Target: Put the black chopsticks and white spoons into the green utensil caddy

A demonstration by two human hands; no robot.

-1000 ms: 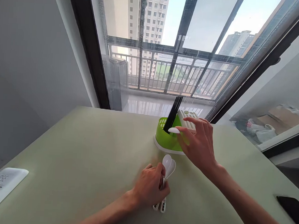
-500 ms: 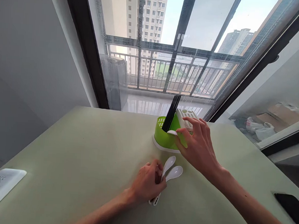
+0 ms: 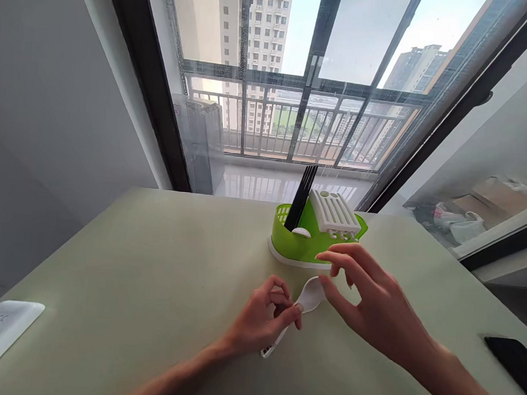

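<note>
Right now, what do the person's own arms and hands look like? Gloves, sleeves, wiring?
Left hand and right hand are bare. No gloves, rings, watches or cables show; the visible forearms have no sleeves.

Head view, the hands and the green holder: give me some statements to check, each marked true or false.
1. The left hand holds a white spoon. True.
2. The right hand is inside the green holder. False: it is in front of it, near the bowl of the held spoon.
3. Black chopsticks lean in the holder. True.
4. The held spoon's bowl points toward the person. False: it points away.
5. A dark flat object lies right of both hands. True.
</note>
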